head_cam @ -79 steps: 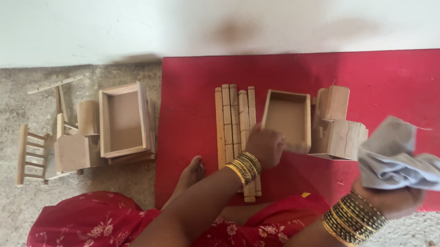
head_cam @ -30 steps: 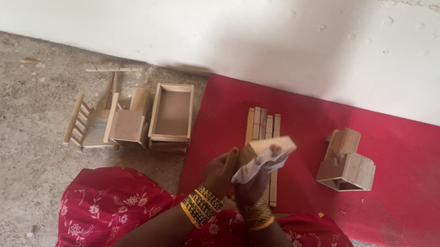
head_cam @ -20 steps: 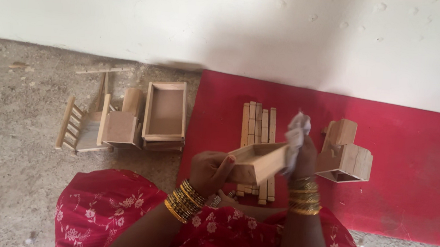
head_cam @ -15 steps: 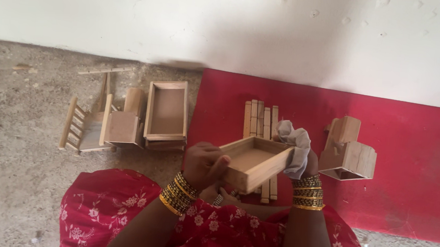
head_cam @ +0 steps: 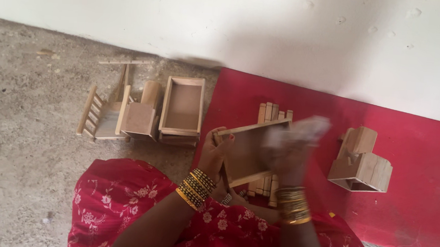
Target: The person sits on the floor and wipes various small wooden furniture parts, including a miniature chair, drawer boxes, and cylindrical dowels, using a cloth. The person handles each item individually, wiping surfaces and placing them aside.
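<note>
My left hand (head_cam: 216, 154) grips the near-left edge of a shallow wooden tray (head_cam: 246, 154), held tilted above my lap with its open side facing up. My right hand (head_cam: 291, 152) is blurred with motion and presses a grey cloth (head_cam: 308, 131) against the tray's right side. Both wrists wear gold and dark bangles. Under the tray, several wooden slats (head_cam: 273, 113) lie side by side on the red mat (head_cam: 420, 170).
Small wooden box pieces (head_cam: 361, 160) stand on the mat to the right. On the concrete floor (head_cam: 21, 123) at left are another wooden tray (head_cam: 182, 107), a block (head_cam: 139, 118) and a ladder-like frame (head_cam: 92, 116). A white wall (head_cam: 290, 29) runs behind.
The tray has tipped up so its open side faces me. My right hand with the cloth has moved onto the tray's right side and is blurred.
</note>
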A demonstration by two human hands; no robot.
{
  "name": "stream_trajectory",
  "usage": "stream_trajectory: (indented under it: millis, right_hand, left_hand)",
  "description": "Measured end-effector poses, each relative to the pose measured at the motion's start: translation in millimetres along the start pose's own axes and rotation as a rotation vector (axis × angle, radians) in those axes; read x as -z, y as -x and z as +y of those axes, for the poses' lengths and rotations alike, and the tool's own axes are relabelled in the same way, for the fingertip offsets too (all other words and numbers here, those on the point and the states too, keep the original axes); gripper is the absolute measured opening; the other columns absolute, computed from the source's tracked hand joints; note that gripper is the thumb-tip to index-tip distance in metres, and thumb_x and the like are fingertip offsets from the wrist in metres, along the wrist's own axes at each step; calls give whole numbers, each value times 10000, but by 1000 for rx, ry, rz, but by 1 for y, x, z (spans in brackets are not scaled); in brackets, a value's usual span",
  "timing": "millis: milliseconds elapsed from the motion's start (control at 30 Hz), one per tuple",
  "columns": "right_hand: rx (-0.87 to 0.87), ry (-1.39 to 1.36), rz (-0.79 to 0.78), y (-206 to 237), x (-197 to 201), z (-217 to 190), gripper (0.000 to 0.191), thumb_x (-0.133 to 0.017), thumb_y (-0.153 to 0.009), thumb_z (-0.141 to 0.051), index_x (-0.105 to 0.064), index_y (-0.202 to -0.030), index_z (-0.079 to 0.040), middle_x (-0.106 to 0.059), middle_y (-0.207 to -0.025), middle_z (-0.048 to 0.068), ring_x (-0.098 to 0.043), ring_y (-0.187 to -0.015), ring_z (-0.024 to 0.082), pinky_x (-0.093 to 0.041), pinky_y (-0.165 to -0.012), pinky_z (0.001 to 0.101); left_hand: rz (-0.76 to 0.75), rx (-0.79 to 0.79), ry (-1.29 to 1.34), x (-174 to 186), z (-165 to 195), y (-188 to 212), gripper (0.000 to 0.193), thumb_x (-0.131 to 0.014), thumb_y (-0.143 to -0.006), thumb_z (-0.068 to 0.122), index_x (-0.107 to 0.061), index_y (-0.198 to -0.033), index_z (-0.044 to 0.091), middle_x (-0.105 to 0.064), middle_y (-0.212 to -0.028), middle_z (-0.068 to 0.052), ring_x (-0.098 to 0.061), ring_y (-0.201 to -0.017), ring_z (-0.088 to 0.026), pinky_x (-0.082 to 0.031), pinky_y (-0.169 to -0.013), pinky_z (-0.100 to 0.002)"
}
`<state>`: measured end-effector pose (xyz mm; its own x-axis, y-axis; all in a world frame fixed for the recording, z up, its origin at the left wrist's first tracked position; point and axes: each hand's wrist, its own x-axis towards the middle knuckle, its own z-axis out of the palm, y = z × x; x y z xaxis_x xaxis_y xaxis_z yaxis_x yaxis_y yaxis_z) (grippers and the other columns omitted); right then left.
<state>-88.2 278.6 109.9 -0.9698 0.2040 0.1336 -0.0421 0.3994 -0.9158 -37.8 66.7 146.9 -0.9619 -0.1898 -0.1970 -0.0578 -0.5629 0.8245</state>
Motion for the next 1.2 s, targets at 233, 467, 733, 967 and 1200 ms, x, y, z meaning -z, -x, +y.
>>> stream_trajectory:
  millis: [233, 467, 733, 967, 1200]
  right_hand:
    - [817, 80, -131, 67, -53, -57, 207, -655, -979, -144, -652, -1082, 36, -661, -1088, 207, -685, -885, 273, -616, -665, 323]
    - [458, 432, 259, 11, -4, -33, 98, -761, -921, -107, -715, -915, -21, -697, -1022, 149, -688, -865, 240, -600, -609, 358]
    - [925, 414, -134, 54, -59, -7, 251, -750, -867, -170, -718, -1013, 31, -708, -1011, 144, -706, -927, 263, -633, -746, 383]
    - [577, 374, 197, -5, -17, 36, 134, -691, -978, -92, -658, -848, -97, -747, -1020, 61, -738, -808, 211, -614, -602, 365]
    - [480, 356, -132, 46, -29, -26, 54, -676, -901, -97, -664, -919, -47, -699, -1048, 174, -705, -902, 269, -629, -710, 375]
  left_hand:
    - [-161, -166, -130, -4, 0, 8, 477, -696, -942, 189, -449, -1330, 63, -650, -1106, -82, -672, -950, -102, -603, -799, -231]
    - [-232, -231, -299, -6, 0, 13, 424, -674, -1011, 143, -488, -1377, 36, -616, -1126, -114, -606, -921, -110, -556, -743, -243]
    - [-333, -222, -206, -9, 7, 16, 418, -664, -980, 148, -453, -1327, 52, -653, -1163, -119, -698, -1056, -155, -625, -891, -282]
    - [-262, -257, -392, 1, 10, 23, 401, -687, -990, 146, -500, -1333, 58, -652, -1003, -77, -626, -832, -90, -549, -666, -220]
    - [-126, -398, -235, 3, 4, 18, 381, -708, -991, 160, -523, -1308, 61, -630, -1068, -51, -624, -908, -59, -560, -719, -183]
